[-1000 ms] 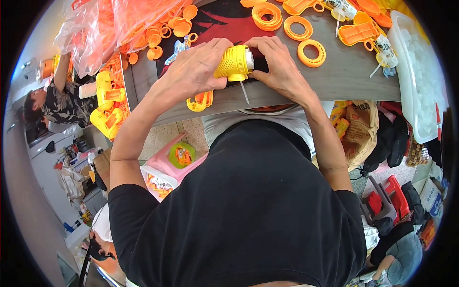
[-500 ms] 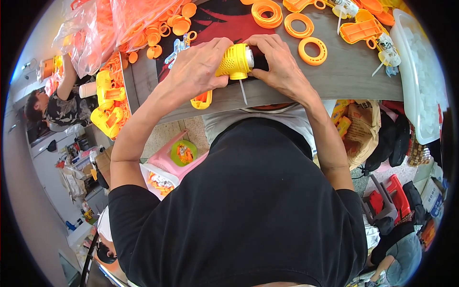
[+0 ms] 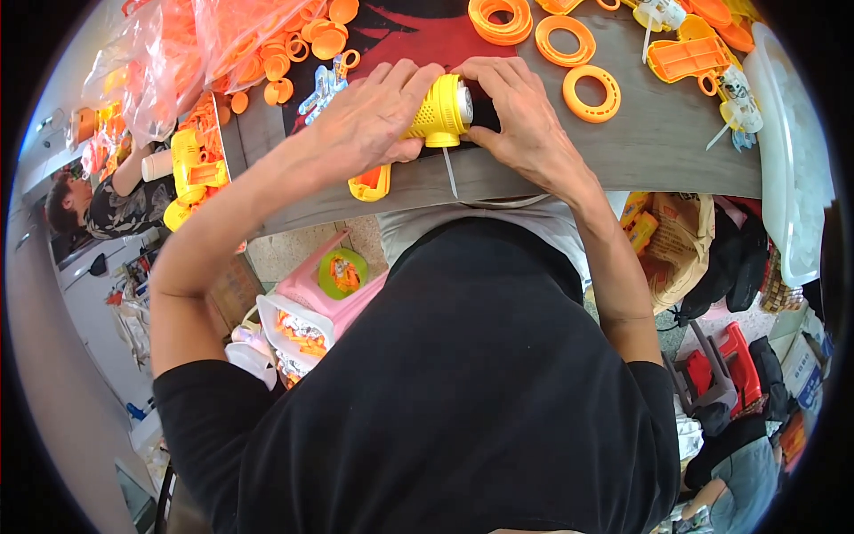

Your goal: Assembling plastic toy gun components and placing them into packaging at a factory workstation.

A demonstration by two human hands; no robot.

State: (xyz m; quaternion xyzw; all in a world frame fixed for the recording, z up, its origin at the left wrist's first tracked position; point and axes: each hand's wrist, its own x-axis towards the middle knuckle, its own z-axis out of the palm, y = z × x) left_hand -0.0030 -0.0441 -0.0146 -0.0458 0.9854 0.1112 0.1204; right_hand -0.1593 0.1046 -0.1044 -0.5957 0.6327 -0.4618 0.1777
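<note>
My left hand (image 3: 378, 116) is wrapped round the left side of a yellow toy body (image 3: 436, 111), a rounded plastic housing with rows of small holes and a white end piece. At its white end, my right hand (image 3: 525, 120) curls with fingertips along the top edge and the thumb low beside it; the contact is partly hidden. A thin pale strip (image 3: 450, 172) hangs from the underside of the body toward the table edge. Below my left wrist, an orange-yellow hollow plastic part (image 3: 370, 183) lies on the table.
Orange rings (image 3: 592, 93) lie beyond my right hand. Further right are yellow-orange toy assemblies (image 3: 689, 59) and a white tub (image 3: 783, 169) of translucent pieces. Bags of orange parts (image 3: 205, 44) cover the far left, near another person (image 3: 116, 200). A pink stool (image 3: 311, 285) stands below.
My left elbow has swung outward to the left and the left forearm lies flatter. The yellow body stays between both hands, nearly in place. The view has shifted slightly.
</note>
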